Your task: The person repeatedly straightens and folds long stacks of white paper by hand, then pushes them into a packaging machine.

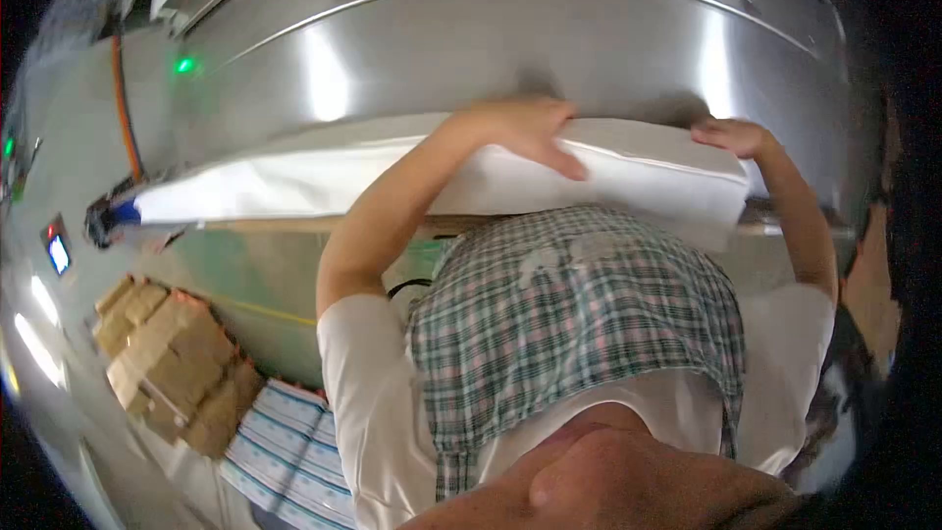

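A long white bundle of sheet material, fabric or paper (314, 177), lies along the front of the metal table, its layers showing at the right end. Across its upper edge rests my left hand (520, 132), slightly blurred, thumb and fingers spread. My right hand (734, 135) is at the bundle's right end with its fingers stretched over the top; its thumb is hidden. Neither hand shows a closed grip.
Behind the bundle rises a shiny metal surface (520, 39) with a raised seam. To the left are an orange hose (124, 108) and a small lit screen (59, 251). Cardboard boxes (177, 363) and blue-and-white packages (285, 447) are stacked at lower left.
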`<state>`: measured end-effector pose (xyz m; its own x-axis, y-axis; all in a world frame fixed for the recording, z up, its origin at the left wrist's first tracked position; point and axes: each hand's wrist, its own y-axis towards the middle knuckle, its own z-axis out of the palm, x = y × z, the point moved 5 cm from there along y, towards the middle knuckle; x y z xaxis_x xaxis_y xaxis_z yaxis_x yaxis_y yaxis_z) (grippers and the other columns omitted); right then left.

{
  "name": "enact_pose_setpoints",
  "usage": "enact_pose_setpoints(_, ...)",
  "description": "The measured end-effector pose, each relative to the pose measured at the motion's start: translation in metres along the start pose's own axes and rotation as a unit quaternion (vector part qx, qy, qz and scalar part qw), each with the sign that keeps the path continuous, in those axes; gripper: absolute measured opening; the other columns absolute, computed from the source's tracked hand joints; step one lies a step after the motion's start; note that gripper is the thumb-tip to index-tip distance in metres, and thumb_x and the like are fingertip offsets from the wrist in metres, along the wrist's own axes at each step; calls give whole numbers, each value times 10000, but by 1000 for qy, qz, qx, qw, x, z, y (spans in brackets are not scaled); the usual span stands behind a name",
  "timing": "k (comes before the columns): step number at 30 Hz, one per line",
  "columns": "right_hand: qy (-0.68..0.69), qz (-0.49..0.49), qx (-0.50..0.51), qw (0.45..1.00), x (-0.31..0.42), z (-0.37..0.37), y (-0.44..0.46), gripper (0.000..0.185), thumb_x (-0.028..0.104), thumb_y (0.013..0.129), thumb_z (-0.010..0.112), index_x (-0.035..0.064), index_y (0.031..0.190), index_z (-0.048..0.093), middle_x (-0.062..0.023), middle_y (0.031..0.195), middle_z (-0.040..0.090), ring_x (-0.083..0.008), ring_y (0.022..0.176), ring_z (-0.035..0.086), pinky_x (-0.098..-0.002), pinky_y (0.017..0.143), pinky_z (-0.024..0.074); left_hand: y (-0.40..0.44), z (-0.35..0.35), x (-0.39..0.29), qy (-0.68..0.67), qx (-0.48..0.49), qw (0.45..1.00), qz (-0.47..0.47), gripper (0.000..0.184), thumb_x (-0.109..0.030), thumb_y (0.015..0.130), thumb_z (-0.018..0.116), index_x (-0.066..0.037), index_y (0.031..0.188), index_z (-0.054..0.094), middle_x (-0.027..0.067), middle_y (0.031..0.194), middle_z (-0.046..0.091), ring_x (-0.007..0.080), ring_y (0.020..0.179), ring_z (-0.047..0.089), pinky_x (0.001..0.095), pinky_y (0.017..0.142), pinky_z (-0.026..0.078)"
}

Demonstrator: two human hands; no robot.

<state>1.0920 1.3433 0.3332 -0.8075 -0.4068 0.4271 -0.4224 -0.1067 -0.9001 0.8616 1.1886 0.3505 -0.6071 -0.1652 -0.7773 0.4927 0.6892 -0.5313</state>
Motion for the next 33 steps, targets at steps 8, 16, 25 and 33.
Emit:
enact_pose_setpoints(8, -37, -7, -101, 994, -49, -19, 15, 311, 257, 847, 518, -11, 999, 560, -97, 801, 583, -137, 721, 538, -269, 686, 458, 4, 6, 10, 22, 16, 1000, -14, 824, -596, 643, 614, 89, 1072, 456, 243, 1025, 522, 350, 956, 513, 373, 813, 423)
enact_pose_setpoints(16, 16, -254, -9, 967, 94, -20, 43, 212, 199, 855, 487, 7, 883, 573, -54, 758, 568, -133, 723, 500, -274, 678, 417, -6, -2, -33, 52, -31, 998, 29, 655, -453, 629, 686, 51, 982, 464, 220, 975, 525, 347, 926, 515, 383, 798, 414)
enact_pose_setpoints(25, -1, -139, -13, 990, 31, -7, 19, 463, 419, 869, 457, -18, 925, 599, -88, 817, 593, -154, 777, 512, -293, 721, 415, -6, 2, -16, 11, -87, 993, 79, 678, -477, 595, 687, 66, 953, 494, 243, 932, 548, 349, 916, 515, 385, 796, 410)
enact_pose_setpoints(33, 261, -180, -35, 948, -24, 2, 14, 571, 503, 840, 470, 7, 1119, 505, -70, 1041, 551, -147, 969, 496, -298, 854, 404, -6, -2, -19, -8, -36, 999, 20, 667, -451, 605, 710, 3, 1028, 466, 196, 952, 530, 316, 901, 517, 367, 778, 412)
